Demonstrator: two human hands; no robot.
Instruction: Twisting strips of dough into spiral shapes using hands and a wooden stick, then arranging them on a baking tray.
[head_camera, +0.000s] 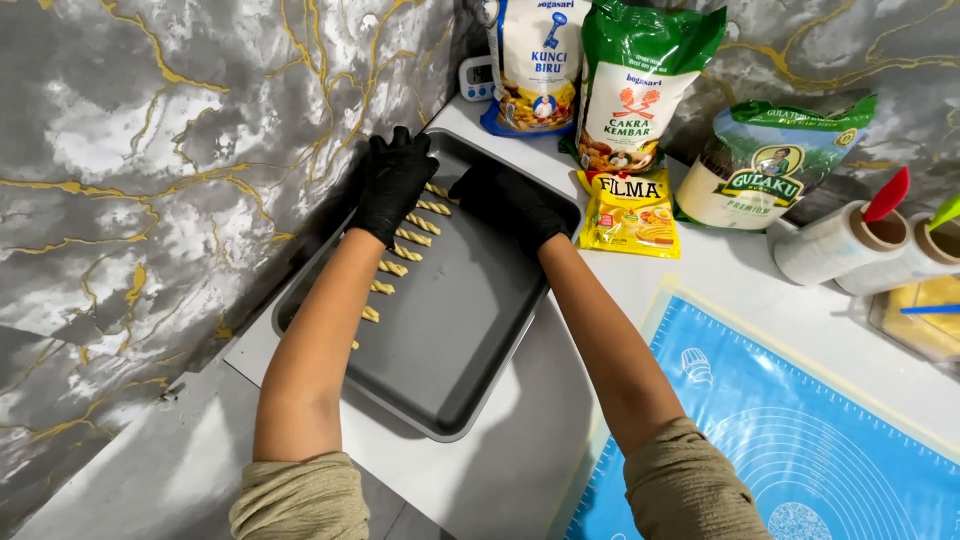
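A dark grey baking tray (470, 330) lies on the white counter against the marble wall. A row of several twisted yellow dough sticks (412, 237) runs along the tray's left side. Both hands wear black gloves. My left hand (397, 180) rests palm down over the far end of the row, fingers spread. My right hand (505, 205) is beside it at the tray's far end, fingers bent down toward the tray floor close to the last sticks. Whether either hand pinches a stick is hidden by the gloves.
Behind the tray stand a white-blue flour bag (535, 65), a green flour bag (635, 85), a yellow sachet (630, 212), a sugar bag (770, 165) and a small timer (476, 78). A blue silicone mat (800, 430) covers the right counter, and rolls of wrap (850, 242) lie far right.
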